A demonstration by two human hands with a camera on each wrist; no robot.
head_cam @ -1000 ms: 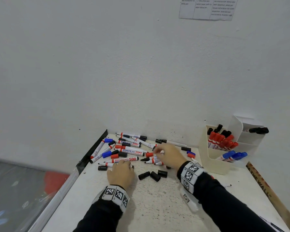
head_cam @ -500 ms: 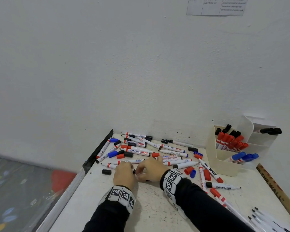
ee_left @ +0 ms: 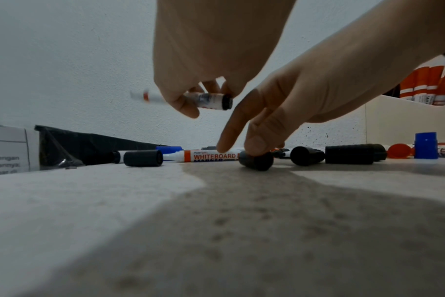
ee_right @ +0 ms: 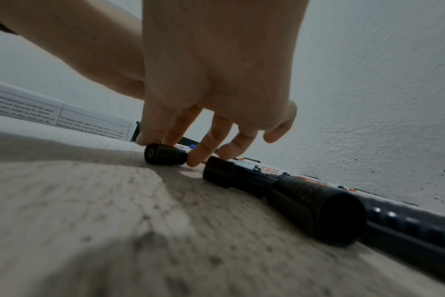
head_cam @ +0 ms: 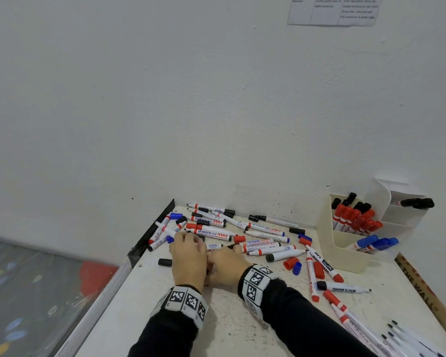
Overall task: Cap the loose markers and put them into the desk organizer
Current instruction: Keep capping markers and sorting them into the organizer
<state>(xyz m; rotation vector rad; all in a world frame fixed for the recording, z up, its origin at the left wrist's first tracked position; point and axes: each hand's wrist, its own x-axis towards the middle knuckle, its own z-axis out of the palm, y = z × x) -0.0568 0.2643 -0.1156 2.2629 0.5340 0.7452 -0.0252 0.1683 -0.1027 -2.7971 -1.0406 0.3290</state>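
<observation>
Loose whiteboard markers (head_cam: 263, 229) and caps lie scattered over the white table (head_cam: 242, 320) by the wall. My left hand (head_cam: 191, 243) holds one white marker (ee_left: 211, 100) lifted off the table, fingers curled round its barrel. Close beside it, my right hand (head_cam: 224, 256) reaches down and pinches a black cap (ee_left: 255, 160) that lies on the table, also seen as the black cap (ee_right: 165, 156) under the thumb and fingers. The cream desk organizer (head_cam: 345, 261) stands at the right with red, blue and black capped markers in it.
More black caps (ee_right: 315, 213) lie just right of my right hand, and another cap (head_cam: 164, 262) to the left. Red and blue caps (head_cam: 292, 264) and markers fill the space toward the organizer. Several uncapped markers (head_cam: 397, 336) lie front right. A wooden ruler (head_cam: 428, 287) lines the right edge.
My right hand has come left from the marker pile to the black caps beside my left hand. My left hand has lifted a marker off the table.
</observation>
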